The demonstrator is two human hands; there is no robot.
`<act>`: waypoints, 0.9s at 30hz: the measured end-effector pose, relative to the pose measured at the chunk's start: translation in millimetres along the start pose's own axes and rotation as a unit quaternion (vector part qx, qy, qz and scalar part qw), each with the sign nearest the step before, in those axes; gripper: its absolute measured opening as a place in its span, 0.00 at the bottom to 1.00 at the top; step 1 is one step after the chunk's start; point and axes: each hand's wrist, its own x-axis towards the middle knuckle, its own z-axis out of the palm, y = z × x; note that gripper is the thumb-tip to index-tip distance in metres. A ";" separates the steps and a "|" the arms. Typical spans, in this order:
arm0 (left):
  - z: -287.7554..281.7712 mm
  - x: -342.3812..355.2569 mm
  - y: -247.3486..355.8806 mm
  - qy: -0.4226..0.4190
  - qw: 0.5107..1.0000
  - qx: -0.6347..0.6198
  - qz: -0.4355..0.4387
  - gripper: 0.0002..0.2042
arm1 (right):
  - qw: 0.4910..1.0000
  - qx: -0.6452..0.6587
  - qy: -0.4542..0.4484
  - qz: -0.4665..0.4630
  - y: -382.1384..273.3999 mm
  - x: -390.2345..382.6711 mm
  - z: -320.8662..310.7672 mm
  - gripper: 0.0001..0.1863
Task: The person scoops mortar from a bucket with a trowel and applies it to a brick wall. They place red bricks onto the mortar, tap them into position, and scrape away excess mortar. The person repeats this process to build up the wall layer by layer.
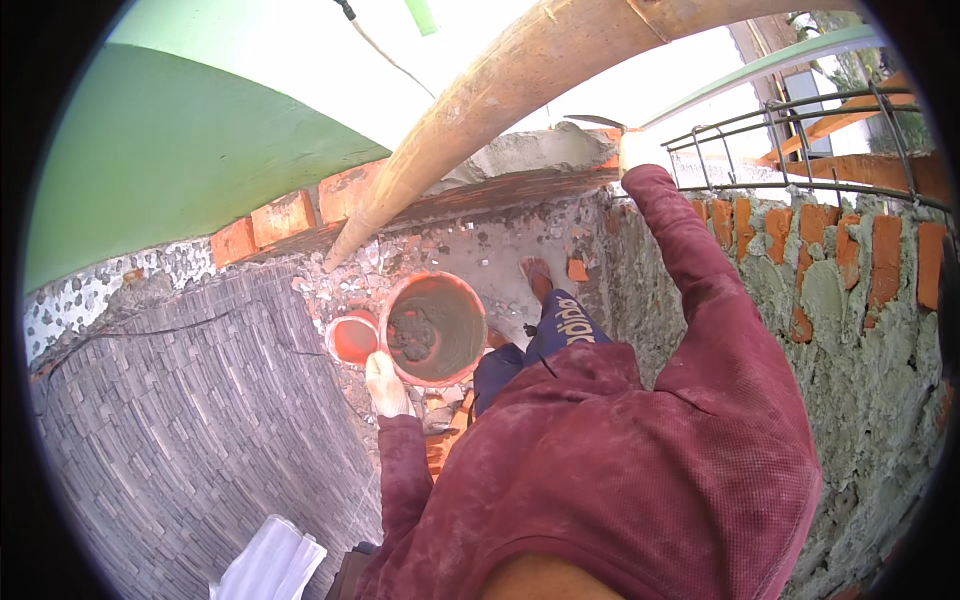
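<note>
My right hand (640, 148), washed out by bright light, is stretched far forward at the top of the brick wall. It grips a trowel (596, 121), whose thin dark blade points left over a bed of grey mortar (535, 158) on a low course of bricks. Low on the left, my left hand (382, 384) is closed beside the rims of two containers; what its fingers hold, if anything, is hidden. Wet grey mortar (412, 322) lies inside the large orange bucket (474, 300). Against that bucket's left side stands a small orange pail (354, 338).
A thick bamboo pole (480, 95) slants across overhead. Steel rebar (790, 186) juts out above the mortar-smeared brick wall (840, 340) at right. Grey patterned sheeting (210, 390) lies at left under a green wall (190, 160). Broken brick (577, 270) litters the ground near my foot (537, 275).
</note>
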 end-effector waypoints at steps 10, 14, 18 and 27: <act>3.4 -23.7 -17.6 0.035 0.996 -0.075 -0.023 0.14 | 0.988 0.051 0.020 -0.144 -76.0 -13.4 10.3 0.15; 4.2 -20.6 -13.5 0.015 0.999 -0.040 -0.029 0.14 | 0.975 0.162 0.018 -0.153 -60.3 -84.9 11.2 0.13; 7.4 -9.8 -0.8 -0.008 1.000 -0.018 -0.005 0.11 | 0.975 0.114 -0.090 -0.166 -7.9 -104.6 51.6 0.16; 8.5 1.8 12.1 -0.039 0.996 0.064 0.044 0.11 | 0.975 -0.080 -0.157 -0.132 35.9 -18.4 7.8 0.20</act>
